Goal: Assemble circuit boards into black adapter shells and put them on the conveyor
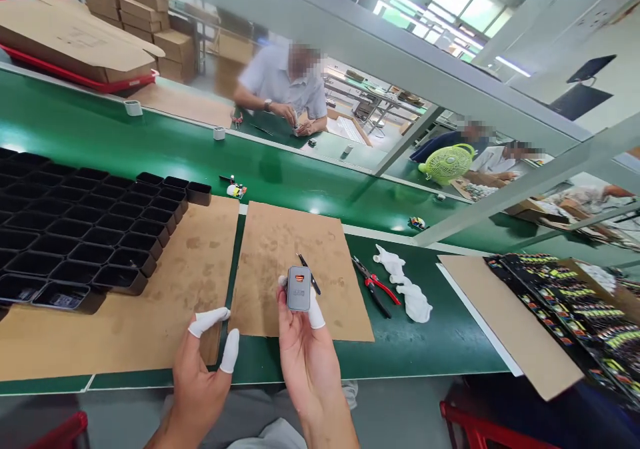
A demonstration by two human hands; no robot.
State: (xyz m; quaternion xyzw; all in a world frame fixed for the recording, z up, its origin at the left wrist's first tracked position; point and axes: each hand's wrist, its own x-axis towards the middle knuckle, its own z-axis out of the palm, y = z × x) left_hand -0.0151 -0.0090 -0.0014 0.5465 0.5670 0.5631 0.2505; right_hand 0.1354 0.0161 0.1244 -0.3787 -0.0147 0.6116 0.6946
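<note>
My right hand grips a small grey plastic case, its flat face turned up toward me. That face has a little window with orange showing inside and some markings below it. My left hand is open to the left of the case, thumb and index finger apart with nothing between them. White finger cots cover fingertips on both hands. Just behind the case, black tweezers lie on a cardboard sheet. Red-and-black pliers rest on the green bench beside white crumpled gloves or cloth.
Rows of black open housings stand on cardboard at left. A green conveyor belt carries small circuit parts and white cases. Wired boards are stacked at right. A co-worker sits across; a metal post rises ahead.
</note>
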